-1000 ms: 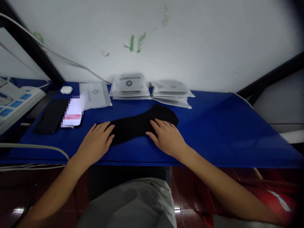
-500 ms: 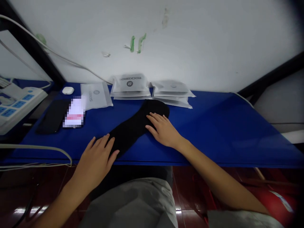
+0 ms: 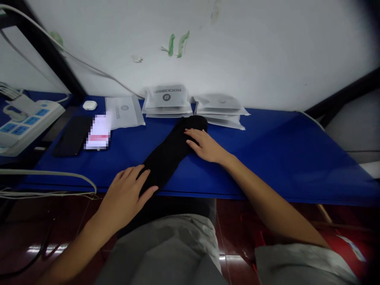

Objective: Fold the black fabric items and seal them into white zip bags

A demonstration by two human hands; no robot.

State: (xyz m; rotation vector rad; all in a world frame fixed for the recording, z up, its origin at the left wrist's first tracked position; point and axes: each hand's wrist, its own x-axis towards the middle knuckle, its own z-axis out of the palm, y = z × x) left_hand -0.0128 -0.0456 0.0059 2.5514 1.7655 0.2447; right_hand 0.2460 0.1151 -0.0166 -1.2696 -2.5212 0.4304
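Note:
A long black sock (image 3: 170, 154) lies at a slant on the blue table (image 3: 267, 158), its near end at the front edge and its far end by the packets. My left hand (image 3: 130, 194) rests flat on the near end, fingers stretched out. My right hand (image 3: 204, 144) lies flat on the far part of the sock, fingers spread. Neither hand grips anything.
Stacks of white plastic packets (image 3: 168, 101) and more packets (image 3: 221, 109) line the wall, with one flat packet (image 3: 123, 113) to their left. A black phone (image 3: 73, 134), a lit phone (image 3: 97, 132) and a white earbud case (image 3: 89, 105) lie at the left. A power strip (image 3: 26, 120) sits farther left.
Both hands have turned the sock from lying crosswise to lying slanted front to back. My left hand pulled its end toward the table edge, my right hand pushed its end toward the wall.

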